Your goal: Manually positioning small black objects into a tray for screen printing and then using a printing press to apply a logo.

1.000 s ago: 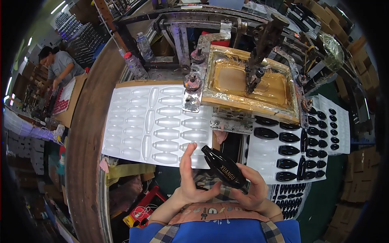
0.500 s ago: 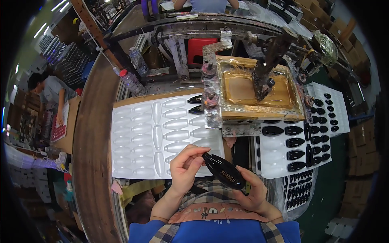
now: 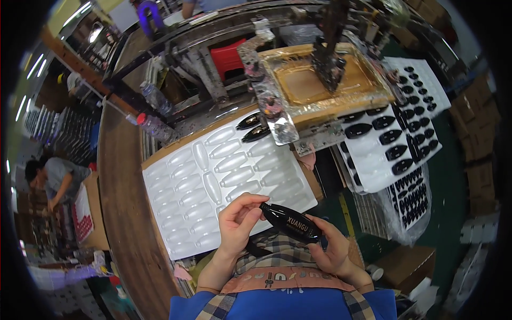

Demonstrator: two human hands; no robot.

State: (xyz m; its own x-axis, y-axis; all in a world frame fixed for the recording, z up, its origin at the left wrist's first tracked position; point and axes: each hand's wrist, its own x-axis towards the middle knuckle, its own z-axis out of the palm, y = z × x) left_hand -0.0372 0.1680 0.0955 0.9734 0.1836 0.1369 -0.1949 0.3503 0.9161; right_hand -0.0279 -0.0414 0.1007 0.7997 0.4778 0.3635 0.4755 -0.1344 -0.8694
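Observation:
A glossy black bottle [image 3: 290, 222] with pale gold lettering is held between my two hands in front of my apron. The fingers and thumb of my left hand [image 3: 239, 221] pinch its narrow threaded neck. My right hand [image 3: 332, 248] grips the rounded base end. The bottle lies tilted, neck to the left and slightly higher. Just beyond my hands is a white moulded tray [image 3: 226, 177] with bottle-shaped hollows. Two black bottles [image 3: 256, 133] lie in its far right corner; the other visible hollows hold none.
A screen-printing frame [image 3: 325, 111] with a brown ink-stained mesh sits ahead on a metal rig. On the right, stacked white trays [image 3: 368, 165] hold several black bottles. A red-capped bottle [image 3: 153, 126] stands on the left by the wooden table edge [image 3: 120, 176]. A co-worker [image 3: 57, 178] bends over red pieces far left.
My view has turned, so the tray and printing frame appear tilted and shifted. The bottle has swung a little flatter in my hands, both still holding it.

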